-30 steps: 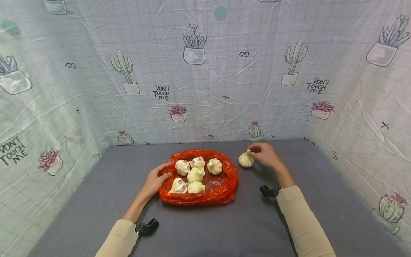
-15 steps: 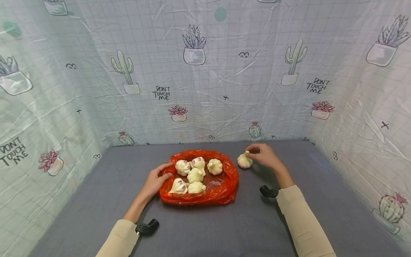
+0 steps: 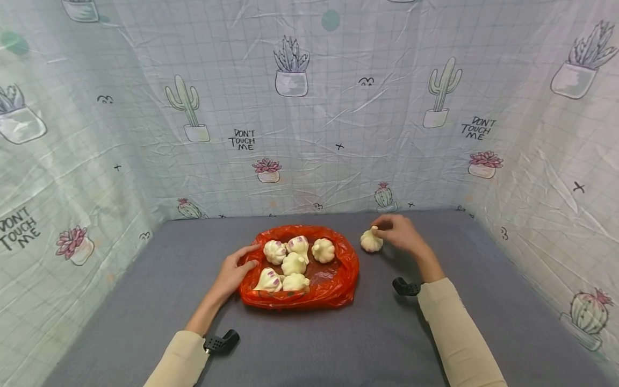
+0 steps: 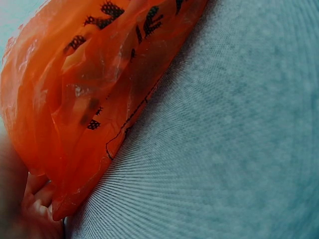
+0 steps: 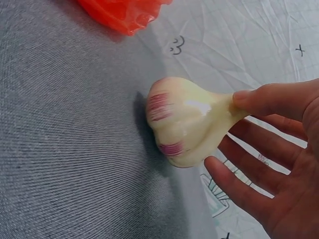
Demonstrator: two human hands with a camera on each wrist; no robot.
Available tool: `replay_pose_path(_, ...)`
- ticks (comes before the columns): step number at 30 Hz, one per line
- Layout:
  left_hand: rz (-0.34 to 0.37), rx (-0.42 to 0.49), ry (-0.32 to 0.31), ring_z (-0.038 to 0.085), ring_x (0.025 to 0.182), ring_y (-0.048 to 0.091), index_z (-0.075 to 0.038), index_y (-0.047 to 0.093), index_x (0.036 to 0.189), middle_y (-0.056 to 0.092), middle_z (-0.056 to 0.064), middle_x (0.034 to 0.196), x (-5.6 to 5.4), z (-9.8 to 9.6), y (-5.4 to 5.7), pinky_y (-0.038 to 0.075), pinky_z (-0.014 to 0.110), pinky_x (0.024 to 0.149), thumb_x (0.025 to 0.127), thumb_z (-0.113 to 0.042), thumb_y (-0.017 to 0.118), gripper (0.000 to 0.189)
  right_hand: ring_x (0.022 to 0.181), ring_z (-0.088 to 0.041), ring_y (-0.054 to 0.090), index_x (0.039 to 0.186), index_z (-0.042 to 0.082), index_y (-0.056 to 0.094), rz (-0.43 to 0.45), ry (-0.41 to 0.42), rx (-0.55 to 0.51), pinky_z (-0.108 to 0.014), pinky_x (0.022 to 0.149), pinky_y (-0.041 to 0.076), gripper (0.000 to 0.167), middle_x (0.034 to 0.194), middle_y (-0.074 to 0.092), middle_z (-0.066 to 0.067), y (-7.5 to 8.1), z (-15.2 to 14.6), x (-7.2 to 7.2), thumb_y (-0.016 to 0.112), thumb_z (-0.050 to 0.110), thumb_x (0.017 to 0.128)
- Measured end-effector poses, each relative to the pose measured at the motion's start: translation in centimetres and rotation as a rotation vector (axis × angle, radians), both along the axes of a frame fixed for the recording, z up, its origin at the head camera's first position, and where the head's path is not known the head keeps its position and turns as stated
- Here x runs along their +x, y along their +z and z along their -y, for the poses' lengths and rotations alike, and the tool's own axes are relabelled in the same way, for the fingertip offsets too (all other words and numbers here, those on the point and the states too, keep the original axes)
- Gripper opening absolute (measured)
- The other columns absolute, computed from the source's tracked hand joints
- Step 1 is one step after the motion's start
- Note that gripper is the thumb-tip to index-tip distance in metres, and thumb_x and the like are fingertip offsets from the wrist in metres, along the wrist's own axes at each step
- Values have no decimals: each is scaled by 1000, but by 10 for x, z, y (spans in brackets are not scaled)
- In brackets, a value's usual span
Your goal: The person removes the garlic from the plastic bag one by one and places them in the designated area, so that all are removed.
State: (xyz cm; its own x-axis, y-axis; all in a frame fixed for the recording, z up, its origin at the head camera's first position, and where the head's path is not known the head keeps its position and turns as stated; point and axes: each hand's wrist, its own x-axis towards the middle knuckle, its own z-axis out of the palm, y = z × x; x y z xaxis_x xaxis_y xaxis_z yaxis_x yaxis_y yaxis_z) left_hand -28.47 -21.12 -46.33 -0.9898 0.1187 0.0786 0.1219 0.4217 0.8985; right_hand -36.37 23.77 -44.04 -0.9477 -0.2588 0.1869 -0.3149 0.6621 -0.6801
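To the right of the red plastic bag point(image 3: 333, 293), my right hand point(image 3: 398, 234) pinches a garlic bulb point(image 3: 371, 241) by its stem. In the right wrist view the thumb lies on the neck of this pale bulb with purple streaks, its round base toward the table; I cannot tell whether it touches the cloth. My left hand point(image 3: 232, 273) holds the bag's left side, thumb over the rolled rim. Several more garlic bulbs point(image 3: 293, 264) lie inside the open bag. The left wrist view shows the bag's printed side point(image 4: 75, 109), which hides most of the left fingers.
A grey cloth point(image 3: 309, 344) covers the table under everything. Behind and on both sides hangs a pale curtain point(image 3: 319, 118) printed with cacti. A black wrist device point(image 3: 222, 341) sits on the left wrist and another wrist device point(image 3: 406, 287) on the right.
My right hand and the pinched garlic bulb shift very slightly, a touch left and then back right. The left hand, the bag and the bulbs in it stay put.
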Motion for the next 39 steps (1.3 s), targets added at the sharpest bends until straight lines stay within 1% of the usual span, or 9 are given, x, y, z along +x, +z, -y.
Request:
replay_pose_path(5,-22,-12,14,39,148,42,-11,56,150,43,20,161,-17,9,-27,41,55,116,103,-12,59,46,115,-39,68,119,1,74,-3,11,10,-53,95,56,27,118,74,-19,-2,0,-1,69,19,99)
replay_pose_path(7,-39,-23,15,37,149,42,-13,56,149,45,18,161,-22,12,-35,40,54,117,104,-15,60,46,113,-38,69,118,1,75,-13,13,11,-53,94,56,27,117,75,-19,-2,0,-1,70,18,98)
replay_pose_path(11,-52,-25,19,35,150,41,-15,59,147,49,15,158,-23,13,-36,38,54,119,102,-14,61,45,109,-37,70,115,4,77,-35,12,13,-54,94,56,24,113,76,-17,-2,1,-2,72,17,96)
replay_pose_path(15,-37,-8,27,34,147,44,-16,60,146,49,14,158,-23,12,-36,39,53,117,101,-14,62,45,109,-36,70,113,6,77,-33,11,26,-54,94,55,22,114,76,-16,-3,3,-2,73,18,95)
replay_pose_path(20,-32,-17,28,36,146,45,-18,59,147,46,17,160,-22,12,-37,41,54,116,102,-15,62,45,111,-37,69,113,6,77,-24,10,32,-56,96,54,22,115,76,-17,-4,3,-3,72,19,96)
replay_pose_path(24,-37,-20,23,38,149,41,-17,59,148,43,19,161,-22,13,-37,39,57,118,102,-16,62,45,112,-39,69,113,5,77,-25,18,31,-57,96,54,22,115,76,-18,-5,3,-3,73,18,96)
replay_pose_path(28,-28,-2,24,37,151,39,-16,59,147,43,17,162,-22,12,-37,37,57,119,101,-15,64,46,113,-39,69,113,6,77,-16,13,26,-57,97,54,22,115,76,-18,-5,4,-2,73,17,95)
replay_pose_path(33,-27,18,19,38,151,39,-15,58,148,42,17,163,-21,12,-34,38,56,119,102,-16,64,47,114,-40,68,114,6,76,-12,4,30,-58,98,53,22,117,76,-18,-3,5,-2,73,17,95)
replay_pose_path(39,-33,-17,24,37,148,44,-16,59,147,43,17,162,-23,12,-34,41,56,117,102,-15,63,45,115,-39,68,115,6,76,-1,2,38,-58,99,53,24,118,75,-18,0,6,0,72,18,95)
